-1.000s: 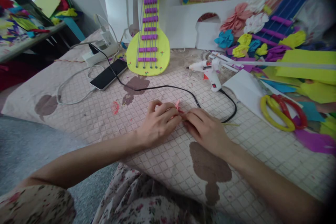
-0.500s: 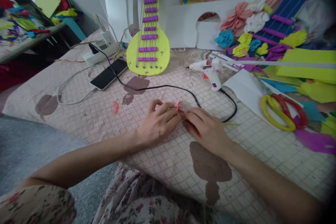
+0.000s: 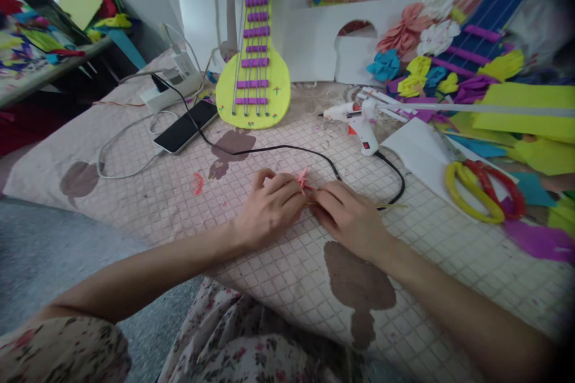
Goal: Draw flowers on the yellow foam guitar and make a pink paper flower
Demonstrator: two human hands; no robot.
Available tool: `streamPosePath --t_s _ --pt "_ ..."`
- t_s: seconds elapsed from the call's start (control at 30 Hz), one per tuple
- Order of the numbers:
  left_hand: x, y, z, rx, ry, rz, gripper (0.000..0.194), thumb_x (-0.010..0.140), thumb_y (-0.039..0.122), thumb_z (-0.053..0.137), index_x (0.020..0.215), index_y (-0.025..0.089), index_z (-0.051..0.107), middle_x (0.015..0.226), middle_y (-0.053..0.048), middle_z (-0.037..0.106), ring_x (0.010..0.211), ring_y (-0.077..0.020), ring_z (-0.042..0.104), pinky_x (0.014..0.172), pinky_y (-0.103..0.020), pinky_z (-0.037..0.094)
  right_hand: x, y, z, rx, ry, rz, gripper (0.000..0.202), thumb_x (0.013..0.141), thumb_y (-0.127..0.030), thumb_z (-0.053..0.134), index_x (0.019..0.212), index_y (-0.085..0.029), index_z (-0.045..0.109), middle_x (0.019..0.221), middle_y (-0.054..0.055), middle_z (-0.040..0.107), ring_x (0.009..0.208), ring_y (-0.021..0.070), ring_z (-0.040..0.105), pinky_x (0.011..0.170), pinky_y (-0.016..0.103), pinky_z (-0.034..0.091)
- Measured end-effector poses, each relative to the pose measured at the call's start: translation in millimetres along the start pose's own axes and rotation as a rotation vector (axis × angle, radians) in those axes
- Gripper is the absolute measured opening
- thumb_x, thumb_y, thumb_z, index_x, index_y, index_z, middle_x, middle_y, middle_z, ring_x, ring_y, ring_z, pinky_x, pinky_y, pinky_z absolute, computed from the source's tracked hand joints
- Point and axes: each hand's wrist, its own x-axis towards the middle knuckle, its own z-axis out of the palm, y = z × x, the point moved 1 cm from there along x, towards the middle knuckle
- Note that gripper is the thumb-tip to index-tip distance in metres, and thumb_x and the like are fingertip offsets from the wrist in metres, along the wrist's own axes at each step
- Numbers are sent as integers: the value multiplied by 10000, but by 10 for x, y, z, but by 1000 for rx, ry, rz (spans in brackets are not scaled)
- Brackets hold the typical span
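Over the middle of the quilted tablecloth, my two hands meet fingertip to fingertip. My left hand is closed, pinching a small pink paper flower whose thin pointed ends stick up past the fingers. My right hand is closed too, its fingertips at the flower's base. A thin yellow stick runs behind the right fingers and comes out to their right. My fingers hide where the stick and the flower join. Just beyond the right hand lies a black cord.
Behind stand a yellow paper guitar and a white glue gun. A phone and power strip are at left. Yellow-and-red-handled scissors lie right, by coloured paper. Pink scraps lie left of my hands.
The yellow stick has tilted up slightly at its right end, and the pink flower has turned a little between my fingers. Both hands stay in nearly the same place.
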Motion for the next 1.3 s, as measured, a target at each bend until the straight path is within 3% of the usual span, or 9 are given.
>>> streamPosePath --t_s 0.53,1.3 --pt "-25 -32 -8 -33 -22 -38 104 925 229 498 907 197 595 931 0 663 963 -179 545 858 -392 333 7 0 -6 77 -44 21 188 907 -190 450 1004 -151 606 911 82 635 899 209 577 754 358 513" --pt "-56 -2 -42 -22 9 -21 92 910 220 525 937 199 611 933 -11 676 970 -187 552 855 -397 337 6 -45 -24 -10 -47 -9 183 903 -185 473 1012 -127 608 891 79 640 869 200 590 742 330 510"
